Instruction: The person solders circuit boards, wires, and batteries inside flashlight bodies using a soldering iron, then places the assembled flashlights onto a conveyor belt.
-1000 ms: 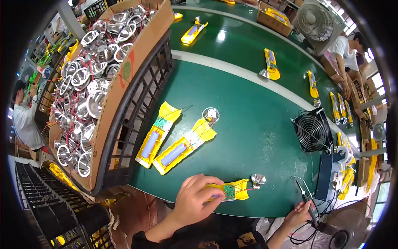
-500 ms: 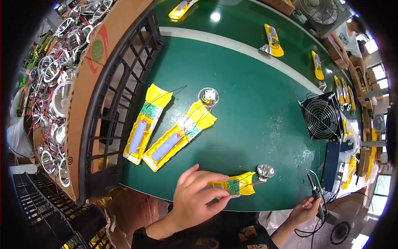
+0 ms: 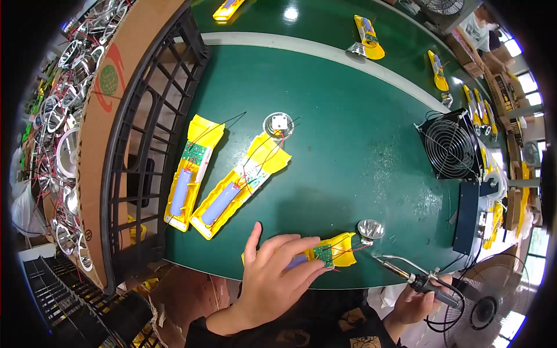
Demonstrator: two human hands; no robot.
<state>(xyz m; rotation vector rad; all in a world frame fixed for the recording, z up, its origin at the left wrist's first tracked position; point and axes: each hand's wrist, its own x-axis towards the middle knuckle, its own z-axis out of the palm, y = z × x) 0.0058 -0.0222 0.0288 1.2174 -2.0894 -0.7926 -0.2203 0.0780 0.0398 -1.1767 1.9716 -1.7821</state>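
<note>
Seen from the head camera: pinching a yellow case [image 3: 343, 250] across its width between thumb and fingers of the left hand [image 3: 274, 278], one finger spread away, at the near edge of the green tabletop [image 3: 342, 127]. Gripping a soldering iron [image 3: 419, 283] in the closed right hand [image 3: 413, 303], tip near but apart from a silver cup [image 3: 370, 229], joined to the case by a red wire [image 3: 360, 248]. Also in view: farther left, two more yellow cases [image 3: 197, 223] with blue batteries [image 3: 181, 187]; at right, a black fan [image 3: 449, 145]; at far left, a black crate [image 3: 136, 258] and a cardboard box [image 3: 96, 168] of silver cups.

Soldering iron [image 3: 419, 283] right of reflector [image 3: 370, 229]
</note>
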